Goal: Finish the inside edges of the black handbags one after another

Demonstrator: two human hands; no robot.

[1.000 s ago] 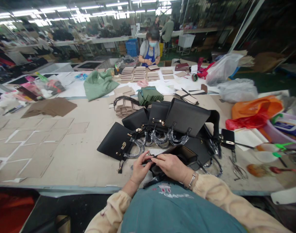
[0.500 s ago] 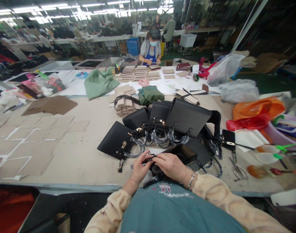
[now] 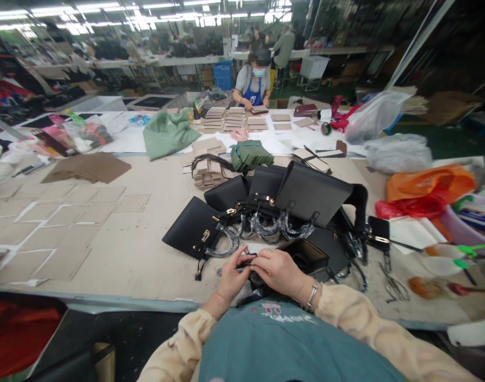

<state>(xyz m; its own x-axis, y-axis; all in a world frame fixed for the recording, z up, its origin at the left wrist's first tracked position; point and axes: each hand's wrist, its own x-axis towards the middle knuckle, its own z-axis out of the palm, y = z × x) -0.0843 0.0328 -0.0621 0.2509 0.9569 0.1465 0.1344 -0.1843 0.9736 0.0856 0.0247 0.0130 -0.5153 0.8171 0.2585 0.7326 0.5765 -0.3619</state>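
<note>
At the front edge of the table, my left hand (image 3: 231,277) and my right hand (image 3: 281,271) meet with fingertips pinched on a black part at the near end of an open black handbag (image 3: 324,255). Its brown inside faces up, and my right hand hides much of it. Whether the pinched part is a strap or the bag's edge, I cannot tell. Just beyond my hands lies a black handbag with a gold clasp (image 3: 190,228), its handle (image 3: 225,245) in clear wrap. Further black handbags overlap behind, among them a large one (image 3: 312,193).
Flat beige panels (image 3: 71,233) are spread on the left. Bundled green pieces (image 3: 251,155) and stacked beige pieces (image 3: 210,175) lie beyond the bags. To the right are an orange bag (image 3: 429,183), a small black pouch (image 3: 378,232) and glue brushes (image 3: 429,286). A co-worker (image 3: 253,85) sits opposite.
The whole view has shifted slightly, so the table and bags appear a little further right. My hands stay pinched together at the same bag, with only a slight finger movement.
</note>
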